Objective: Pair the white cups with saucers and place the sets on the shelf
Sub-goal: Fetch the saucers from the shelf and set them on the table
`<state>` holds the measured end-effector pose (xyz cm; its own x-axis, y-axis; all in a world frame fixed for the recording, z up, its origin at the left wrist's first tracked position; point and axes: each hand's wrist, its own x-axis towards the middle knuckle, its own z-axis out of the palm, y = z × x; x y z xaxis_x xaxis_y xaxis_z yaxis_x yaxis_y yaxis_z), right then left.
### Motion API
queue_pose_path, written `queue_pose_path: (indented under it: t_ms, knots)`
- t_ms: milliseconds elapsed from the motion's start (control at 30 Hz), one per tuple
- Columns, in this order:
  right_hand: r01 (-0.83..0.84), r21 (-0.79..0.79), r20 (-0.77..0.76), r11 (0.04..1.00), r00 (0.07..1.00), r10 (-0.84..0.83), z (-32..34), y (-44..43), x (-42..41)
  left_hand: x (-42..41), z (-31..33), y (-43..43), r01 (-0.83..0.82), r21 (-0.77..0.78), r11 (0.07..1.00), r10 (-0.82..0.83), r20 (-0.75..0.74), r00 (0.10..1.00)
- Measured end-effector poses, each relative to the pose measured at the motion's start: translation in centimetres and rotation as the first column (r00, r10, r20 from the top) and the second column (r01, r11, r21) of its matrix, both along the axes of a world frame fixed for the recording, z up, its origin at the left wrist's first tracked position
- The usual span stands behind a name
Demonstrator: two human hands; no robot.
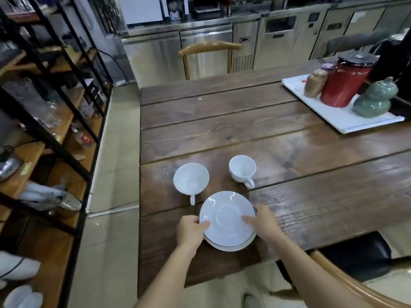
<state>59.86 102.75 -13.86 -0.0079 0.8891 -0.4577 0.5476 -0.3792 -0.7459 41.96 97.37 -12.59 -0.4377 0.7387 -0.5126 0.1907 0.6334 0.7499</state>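
Two white cups stand upright on the dark wooden table (289,134): a wide cup (191,181) on the left and a smaller cup (242,170) on the right, each with its handle toward me. Just in front of them a white saucer (226,218) is tilted over a second saucer (231,246) with a dark rim line beneath it. My left hand (191,230) grips the top saucer's left edge, thumb on its face. My right hand (262,223) grips its right edge. The shelf (55,152) stands to the left of the table.
The black-framed wooden shelf holds glassware, bags and cloths. A white tray (338,116) at the far right of the table carries a red canister, a brown jar and a green gourd-shaped pot. One wooden chair (209,46) stands at the far end, another (355,283) by my right arm.
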Motion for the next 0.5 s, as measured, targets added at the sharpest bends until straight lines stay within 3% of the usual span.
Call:
queue_pose_path:
  t_ms: [333,500]
  knots:
    - [-0.093,0.078,0.099,0.993,0.991,0.085,-0.39,0.28,0.14,0.81,-0.17,0.21,-0.018,-0.014,1.0,0.015,-0.194,0.981]
    - [-0.093,0.187,0.234,0.978,0.971,0.048,-0.06,-0.4,-0.22,1.04,0.03,0.16,0.049,-0.012,0.999,-0.05,-0.368,0.928]
